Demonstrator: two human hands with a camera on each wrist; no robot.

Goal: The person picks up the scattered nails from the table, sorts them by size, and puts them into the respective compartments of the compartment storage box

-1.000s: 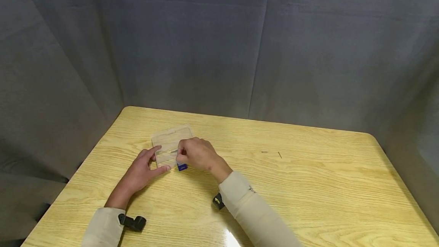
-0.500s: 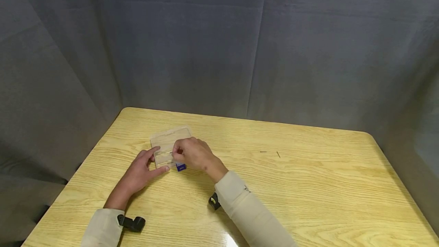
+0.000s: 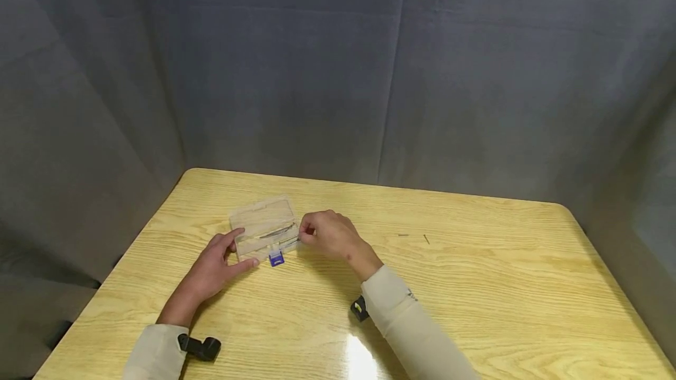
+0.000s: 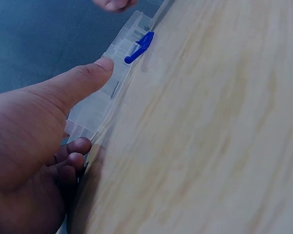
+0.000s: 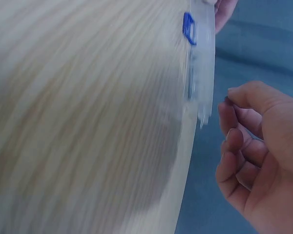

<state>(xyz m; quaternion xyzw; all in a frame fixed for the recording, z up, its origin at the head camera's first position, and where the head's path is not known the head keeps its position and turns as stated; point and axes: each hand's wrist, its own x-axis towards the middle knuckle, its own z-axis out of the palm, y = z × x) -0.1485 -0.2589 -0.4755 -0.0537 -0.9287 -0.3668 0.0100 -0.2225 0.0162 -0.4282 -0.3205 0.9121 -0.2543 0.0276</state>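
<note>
A clear plastic box (image 3: 262, 219) with its lid swung back lies at the left of the table, a blue latch (image 3: 276, 258) on its front. Thin dark rods (image 3: 277, 231) lie inside. My left hand (image 3: 213, 268) grips the box's left end, thumb along the front and fingers behind; the left wrist view shows the thumb on the plastic wall. My right hand (image 3: 331, 238) is just off the box's right end, thumb and index fingertips together. Between them the right wrist view shows a small dark piece (image 5: 228, 100), mostly hidden; its kind I cannot tell.
Two short thin dark rods, one (image 3: 404, 234) lying nearly level and one (image 3: 426, 239) slanted, lie on the wood-grain table (image 3: 475, 286) right of the box. A grey curtain (image 3: 296, 75) hangs behind the table's far edge.
My right hand has moved from over the box to beyond its right end, uncovering the rods inside and the blue latch. My left hand stays at the box.
</note>
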